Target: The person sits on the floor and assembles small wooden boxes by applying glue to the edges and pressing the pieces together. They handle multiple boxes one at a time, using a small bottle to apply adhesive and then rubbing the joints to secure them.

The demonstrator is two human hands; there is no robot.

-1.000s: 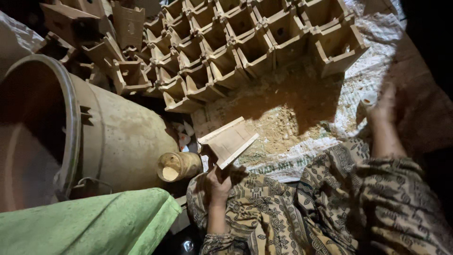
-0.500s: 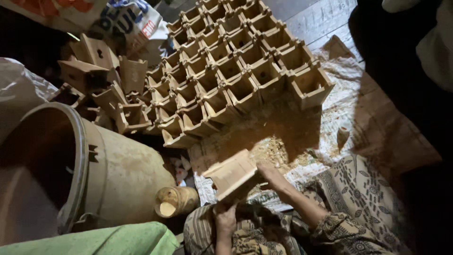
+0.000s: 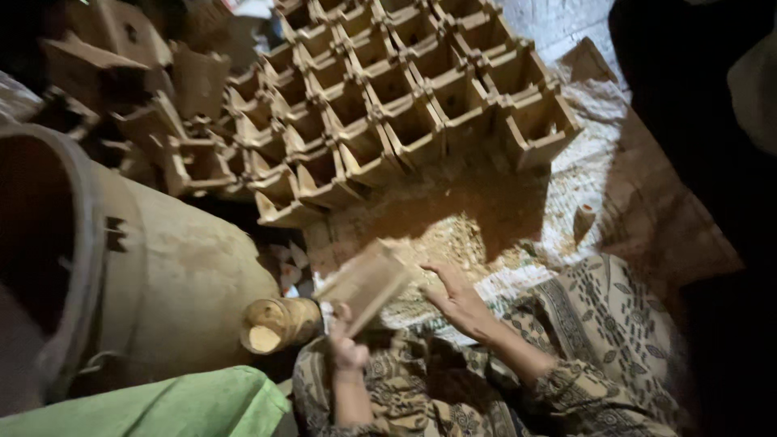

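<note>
My left hand (image 3: pixel 348 350) grips a small square clay pot (image 3: pixel 366 283) by its lower end and holds it tilted above my lap. My right hand (image 3: pixel 457 297) is open, its fingers spread just right of the pot, over a pile of pale sawdust-like powder (image 3: pixel 453 243) on a woven sack. Both forearms come out of patterned sleeves at the bottom of the view.
Rows of several square clay pots (image 3: pixel 405 105) stand packed together at the back. A large tan drum (image 3: pixel 137 267) lies on its side at left, with a small powder-filled cup (image 3: pixel 275 324) beside it. Green cloth (image 3: pixel 162 405) lies at the bottom left. A small cone-shaped piece (image 3: pixel 583 220) rests on the sack.
My right hand has come in from the far right to just beside the pot. The pot has tilted and dropped slightly. The camera has swung, bringing the rows of pots closer.
</note>
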